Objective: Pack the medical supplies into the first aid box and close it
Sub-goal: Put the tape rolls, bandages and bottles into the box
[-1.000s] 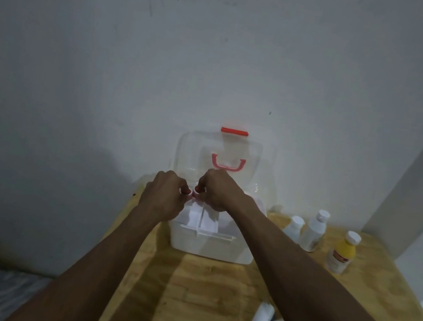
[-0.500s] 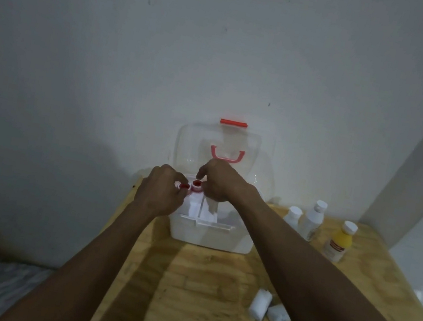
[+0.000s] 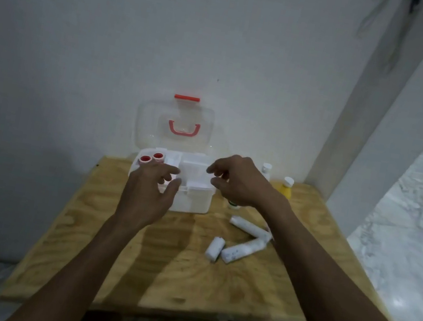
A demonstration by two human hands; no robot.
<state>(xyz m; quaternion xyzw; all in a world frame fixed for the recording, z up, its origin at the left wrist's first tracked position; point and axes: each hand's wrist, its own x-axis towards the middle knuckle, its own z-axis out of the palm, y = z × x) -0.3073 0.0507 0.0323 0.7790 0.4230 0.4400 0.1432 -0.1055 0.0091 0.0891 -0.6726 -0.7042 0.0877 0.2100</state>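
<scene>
The white first aid box (image 3: 191,205) stands open at the table's far edge, its clear lid (image 3: 174,125) with a red handle leaning against the wall. Two red-capped bottles (image 3: 151,157) stand in its left compartment. My left hand (image 3: 148,191) hovers just in front of the box's left half, fingers spread, holding nothing. My right hand (image 3: 237,182) hangs over the box's right side, fingers loosely curled and empty. Three white bandage rolls (image 3: 241,239) lie on the table to the right. A yellow bottle (image 3: 284,188) and a white bottle (image 3: 266,170) stand behind my right wrist.
The plywood table (image 3: 157,269) ends at a white wall behind and a pillar (image 3: 365,131) at the right. A small bottle with a green band (image 3: 232,206) peeks out under my right hand. Marble floor (image 3: 414,224) lies to the right.
Both hands have let go of the red-capped bottles in the box and drawn back, opening. My right hand has shifted to the right. The camera view has tilted down and back.
</scene>
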